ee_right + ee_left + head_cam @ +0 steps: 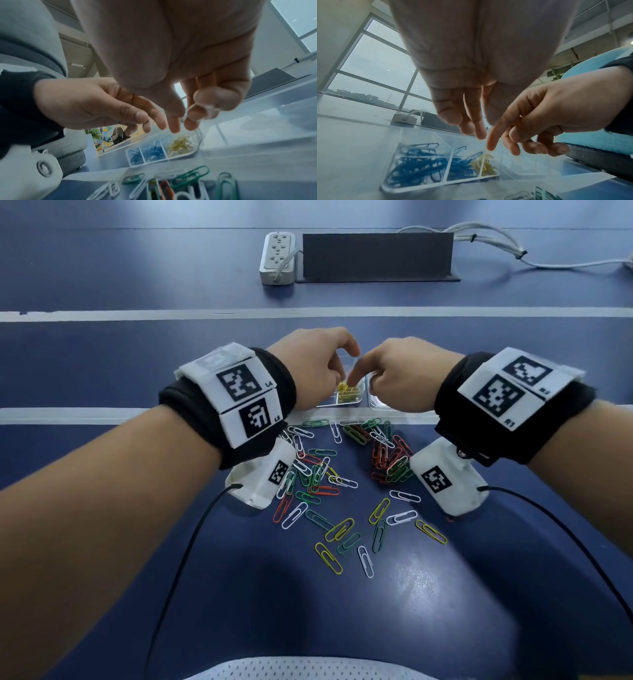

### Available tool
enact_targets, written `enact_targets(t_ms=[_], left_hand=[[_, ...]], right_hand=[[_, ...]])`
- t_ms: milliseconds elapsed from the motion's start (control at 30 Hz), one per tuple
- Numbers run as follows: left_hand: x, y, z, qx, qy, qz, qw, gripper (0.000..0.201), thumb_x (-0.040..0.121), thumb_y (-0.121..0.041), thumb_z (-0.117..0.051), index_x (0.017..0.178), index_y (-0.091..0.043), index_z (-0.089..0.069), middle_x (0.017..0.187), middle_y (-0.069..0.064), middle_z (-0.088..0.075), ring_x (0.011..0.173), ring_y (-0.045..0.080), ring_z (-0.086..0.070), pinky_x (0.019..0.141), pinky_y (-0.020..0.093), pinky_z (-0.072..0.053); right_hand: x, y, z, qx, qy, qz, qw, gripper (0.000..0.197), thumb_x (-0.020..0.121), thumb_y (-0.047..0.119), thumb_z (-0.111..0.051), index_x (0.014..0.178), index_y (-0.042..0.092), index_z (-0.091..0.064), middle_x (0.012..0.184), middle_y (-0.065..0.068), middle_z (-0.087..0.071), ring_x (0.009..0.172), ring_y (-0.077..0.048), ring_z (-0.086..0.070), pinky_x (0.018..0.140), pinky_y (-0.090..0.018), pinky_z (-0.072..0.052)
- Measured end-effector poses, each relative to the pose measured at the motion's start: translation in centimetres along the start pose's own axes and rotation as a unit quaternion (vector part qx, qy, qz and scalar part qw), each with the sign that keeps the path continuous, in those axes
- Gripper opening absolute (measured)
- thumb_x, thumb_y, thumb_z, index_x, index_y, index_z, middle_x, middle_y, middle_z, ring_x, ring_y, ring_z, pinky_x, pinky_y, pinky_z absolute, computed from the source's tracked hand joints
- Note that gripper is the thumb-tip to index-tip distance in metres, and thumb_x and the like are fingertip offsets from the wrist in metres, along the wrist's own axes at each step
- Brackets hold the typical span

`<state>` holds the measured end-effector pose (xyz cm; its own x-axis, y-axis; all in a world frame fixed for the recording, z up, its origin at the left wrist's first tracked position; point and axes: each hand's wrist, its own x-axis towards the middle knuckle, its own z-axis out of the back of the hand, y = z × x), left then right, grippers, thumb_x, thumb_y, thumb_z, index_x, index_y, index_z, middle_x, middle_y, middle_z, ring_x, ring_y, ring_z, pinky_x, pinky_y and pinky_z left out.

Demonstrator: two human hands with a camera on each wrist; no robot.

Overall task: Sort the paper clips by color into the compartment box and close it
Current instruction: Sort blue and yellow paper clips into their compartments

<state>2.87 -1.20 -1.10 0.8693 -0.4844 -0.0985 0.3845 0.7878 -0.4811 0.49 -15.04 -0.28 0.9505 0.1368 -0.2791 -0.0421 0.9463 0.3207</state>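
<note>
Both the left hand (310, 368) and right hand (402, 374) hover loose-fingered and empty over the compartment box's (436, 185) yellow clips (347, 392), so next comes picking another yellow paper clip (328, 557) from the table (102, 371).

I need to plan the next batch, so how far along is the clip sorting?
Partway. Blue clips fill two compartments of the compartment box and yellow clips a third. Both hands, left hand and right hand, hover over the yellow section. Green, white, orange and several yellow loose clips remain on the table; the box is still open.
</note>
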Motion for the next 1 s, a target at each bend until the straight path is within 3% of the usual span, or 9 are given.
enact_targets(t_ms=[133, 200, 267, 467, 600, 667, 733, 833, 1000], left_hand=[[-1.1, 0.5, 0.6, 0.010, -0.040, -0.027, 0.999, 0.018, 0.083, -0.015, -0.055, 0.098, -0.019, -0.062, 0.080, -0.002, -0.065, 0.061, 0.000, -0.049, 0.054, 0.017, -0.034], [-2.0, 0.7, 0.9, 0.046, -0.009, -0.039, 0.998, 0.010, 0.081, -0.023, -0.060, 0.088, -0.021, -0.066, 0.068, -0.007, -0.058, 0.059, 0.000, -0.048, 0.057, 0.011, -0.034], [-3.1, 0.8, 0.9, 0.093, 0.048, -0.043, 0.994, 0.010, 0.079, -0.031, -0.064, 0.081, -0.022, -0.068, 0.061, -0.010, -0.054, 0.057, 0.001, -0.048, 0.056, 0.013, -0.036], [-4.6, 0.8, -0.9, 0.146, 0.155, -0.070, 0.975, 0.014, 0.076, -0.036, -0.070, 0.088, -0.028, -0.071, 0.063, -0.008, -0.055, 0.062, 0.007, -0.050, 0.070, 0.023, -0.043], [-4.7, 0.5, -1.5, 0.148, 0.180, -0.095, 0.968, 0.019, 0.078, -0.034, -0.069, 0.096, -0.032, -0.073, 0.080, -0.006, -0.064, 0.075, 0.013, -0.053, 0.081, 0.029, -0.050], [-4.8, 0.4, -1.5, 0.159, 0.183, -0.105, 0.965, 0.018, 0.079, -0.034, -0.067, 0.096, -0.033, -0.073, 0.080, -0.007, -0.062, 0.075, 0.012, -0.051, 0.082, 0.031, -0.051], [-5.0, 0.2, -1.5, 0.177, 0.182, -0.110, 0.961, 0.019, 0.080, -0.032, -0.065, 0.097, -0.033, -0.072, 0.079, -0.010, -0.058, 0.076, 0.011, -0.049, 0.082, 0.031, -0.051], [-5.2, -0.1, -1.7, 0.202, 0.174, -0.111, 0.957, 0.019, 0.080, -0.026, -0.059, 0.095, -0.031, -0.070, 0.071, -0.012, -0.050, 0.079, 0.012, -0.047, 0.082, 0.030, -0.051], [-5.3, -0.3, -2.0, 0.228, 0.173, -0.095, 0.954, 0.012, 0.075, -0.026, -0.057, 0.082, -0.029, -0.066, 0.065, -0.012, -0.044, 0.085, 0.018, -0.056, 0.068, 0.028, -0.046]], right_hand=[[-0.3, -0.1, 0.1, 0.013, -0.029, 0.016, 0.999, 0.035, 0.084, 0.012, -0.043, 0.097, 0.031, -0.069, 0.070, 0.008, -0.051, 0.073, -0.018, -0.049, 0.076, -0.024, -0.036], [-0.9, 0.0, -0.1, 0.008, -0.024, 0.038, 0.999, 0.027, 0.084, 0.017, -0.047, 0.090, 0.033, -0.068, 0.075, 0.004, -0.058, 0.078, -0.019, -0.052, 0.076, -0.024, -0.040], [-1.6, 0.1, -0.6, -0.003, 0.000, 0.064, 0.998, 0.019, 0.083, 0.021, -0.052, 0.082, 0.034, -0.066, 0.083, 0.003, -0.063, 0.079, -0.018, -0.054, 0.076, -0.024, -0.042], [-3.1, 0.7, -2.3, -0.083, 0.046, 0.123, 0.988, 0.012, 0.078, 0.025, -0.061, 0.080, 0.028, -0.072, 0.065, 0.008, -0.061, 0.070, -0.017, -0.053, 0.077, -0.031, -0.053], [-4.3, 0.3, -1.6, -0.088, 0.067, 0.165, 0.980, 0.015, 0.076, 0.019, -0.062, 0.079, 0.029, -0.074, 0.062, 0.011, -0.059, 0.062, -0.010, -0.053, 0.070, -0.025, -0.051], [-5.2, 0.0, -1.6, -0.095, 0.120, 0.192, 0.969, 0.013, 0.076, 0.020, -0.064, 0.078, 0.029, -0.073, 0.065, 0.010, -0.062, 0.059, -0.003, -0.052, 0.064, -0.019, -0.045], [-5.8, 0.0, -2.2, -0.125, 0.165, 0.214, 0.955, 0.010, 0.078, 0.027, -0.065, 0.083, 0.029, -0.073, 0.071, 0.010, -0.062, 0.063, -0.005, -0.053, 0.066, -0.020, -0.045], [-6.2, -0.1, -3.2, -0.151, 0.164, 0.239, 0.945, 0.012, 0.078, 0.033, -0.064, 0.085, 0.027, -0.073, 0.072, 0.011, -0.058, 0.074, -0.011, -0.057, 0.074, -0.029, -0.049], [-6.5, -0.5, -3.6, -0.148, 0.138, 0.245, 0.948, 0.009, 0.076, 0.028, -0.060, 0.076, 0.024, -0.069, 0.067, 0.010, -0.058, 0.069, -0.014, -0.056, 0.071, -0.028, -0.048]])
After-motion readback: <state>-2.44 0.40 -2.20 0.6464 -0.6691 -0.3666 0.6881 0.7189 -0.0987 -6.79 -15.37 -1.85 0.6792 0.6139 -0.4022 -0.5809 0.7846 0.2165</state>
